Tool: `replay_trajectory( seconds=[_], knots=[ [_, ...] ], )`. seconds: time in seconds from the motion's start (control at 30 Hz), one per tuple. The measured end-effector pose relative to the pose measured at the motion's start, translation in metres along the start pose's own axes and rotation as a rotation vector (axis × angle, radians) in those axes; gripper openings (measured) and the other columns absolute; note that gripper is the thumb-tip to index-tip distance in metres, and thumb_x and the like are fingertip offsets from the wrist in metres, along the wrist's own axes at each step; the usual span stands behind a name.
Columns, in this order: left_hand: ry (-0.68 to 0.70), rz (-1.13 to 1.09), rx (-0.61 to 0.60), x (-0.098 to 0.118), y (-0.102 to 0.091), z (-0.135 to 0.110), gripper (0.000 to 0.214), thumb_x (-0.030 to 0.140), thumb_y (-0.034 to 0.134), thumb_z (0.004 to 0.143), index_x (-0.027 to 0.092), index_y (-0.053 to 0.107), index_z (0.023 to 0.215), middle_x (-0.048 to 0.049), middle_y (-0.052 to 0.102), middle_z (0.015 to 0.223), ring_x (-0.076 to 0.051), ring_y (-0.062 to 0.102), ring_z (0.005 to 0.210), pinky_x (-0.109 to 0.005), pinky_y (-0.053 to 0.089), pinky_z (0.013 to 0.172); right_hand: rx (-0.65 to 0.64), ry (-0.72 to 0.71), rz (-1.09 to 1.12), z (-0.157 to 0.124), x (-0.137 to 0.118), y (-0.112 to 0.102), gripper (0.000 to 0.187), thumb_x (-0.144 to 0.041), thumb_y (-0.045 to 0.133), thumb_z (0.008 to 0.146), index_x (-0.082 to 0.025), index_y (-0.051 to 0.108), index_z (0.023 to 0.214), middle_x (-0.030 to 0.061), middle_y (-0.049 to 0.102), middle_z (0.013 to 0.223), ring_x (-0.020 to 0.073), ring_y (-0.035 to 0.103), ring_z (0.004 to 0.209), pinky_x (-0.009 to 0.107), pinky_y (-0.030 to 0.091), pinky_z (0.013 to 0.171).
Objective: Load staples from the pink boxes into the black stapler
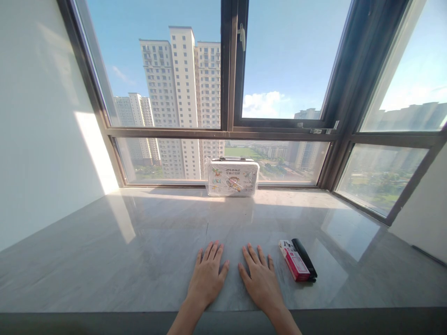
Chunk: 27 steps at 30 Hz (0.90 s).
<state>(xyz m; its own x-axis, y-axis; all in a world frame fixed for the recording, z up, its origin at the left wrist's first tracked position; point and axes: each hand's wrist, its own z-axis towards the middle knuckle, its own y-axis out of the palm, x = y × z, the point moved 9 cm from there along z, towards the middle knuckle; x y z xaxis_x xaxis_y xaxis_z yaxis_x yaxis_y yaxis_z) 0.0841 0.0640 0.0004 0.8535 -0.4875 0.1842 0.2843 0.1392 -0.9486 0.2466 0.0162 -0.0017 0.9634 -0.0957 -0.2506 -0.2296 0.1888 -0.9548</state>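
Observation:
My left hand lies flat on the grey marble windowsill, palm down with fingers spread, holding nothing. Beside it, my right hand rests flat in the same way, also with nothing in it. To the right of my right hand are a small red and white box and a black stapler-like object, side by side and touching. Farther back, a white case with a dark handle, coloured drawings and clear plastic wrap stands upright against the window.
Dark window frames border the sill at the back and right. A white wall closes off the left side. The sill's front edge runs below my wrists. A window handle sits high on the middle frame.

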Motion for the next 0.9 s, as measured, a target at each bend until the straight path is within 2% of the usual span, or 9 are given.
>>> replay_trajectory(
  seconds=[0.37,0.9],
  knots=[
    [0.008,-0.011,0.018,-0.0008,0.0013,0.0005,0.058,0.052,0.026,0.102,0.030,0.034,0.155,-0.0029,0.031,0.162,-0.027,0.020,0.152,-0.056,0.018,0.123,-0.007,0.008,0.009,-0.0005,-0.0011,-0.0041,0.059,-0.052,0.030,0.099,-0.033,0.035,0.155,-0.0045,0.025,0.164,0.0281,0.011,0.154,0.051,0.008,0.122],
    [0.008,-0.015,0.026,0.0004,-0.0010,-0.0013,0.058,0.051,0.025,0.103,0.029,0.035,0.155,-0.0036,0.032,0.162,-0.025,0.021,0.152,-0.054,0.019,0.123,0.008,0.021,0.015,-0.0011,-0.0024,-0.0083,0.058,-0.050,0.032,0.099,-0.031,0.041,0.152,-0.0031,0.031,0.162,0.0280,0.015,0.153,0.049,0.009,0.122]
  ],
)
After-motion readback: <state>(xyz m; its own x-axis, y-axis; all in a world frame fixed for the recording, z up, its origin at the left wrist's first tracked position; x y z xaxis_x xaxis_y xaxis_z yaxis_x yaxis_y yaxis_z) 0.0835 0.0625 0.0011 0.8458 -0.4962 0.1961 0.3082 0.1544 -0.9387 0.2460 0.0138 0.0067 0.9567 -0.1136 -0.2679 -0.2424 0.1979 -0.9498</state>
